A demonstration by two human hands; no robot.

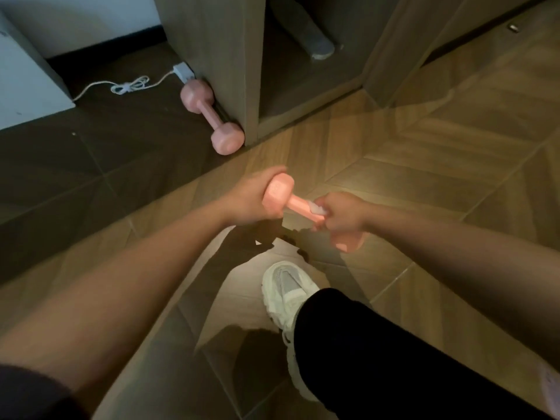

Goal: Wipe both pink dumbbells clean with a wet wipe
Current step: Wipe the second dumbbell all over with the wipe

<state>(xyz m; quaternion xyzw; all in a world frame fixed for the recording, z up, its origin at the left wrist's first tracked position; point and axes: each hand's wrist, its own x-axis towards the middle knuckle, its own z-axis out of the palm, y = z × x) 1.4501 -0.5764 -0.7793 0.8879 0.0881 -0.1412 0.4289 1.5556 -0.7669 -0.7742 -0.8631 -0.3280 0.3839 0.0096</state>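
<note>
Left hand (251, 195): fingers curled round the upper-left head of the held dumbbell (291, 201), gripping it.
Right hand (342, 216): fingers closed round the handle near the lower-right head, pressing the wet wipe (316, 209) against the bar.
Held dumbbell: pink, tilted, in the air above the floor (454, 165), between both hands.
Wet wipe: white; only a small edge shows at the right hand.
Second dumbbell (209, 116): pink, lying on the dark part of the floor, against the side of the wooden cabinet (218, 56).
Cable (130, 86): white, loosely coiled on the floor just beyond the second dumbbell.
Shoe (288, 292): white, on the floor below the hands.
</note>
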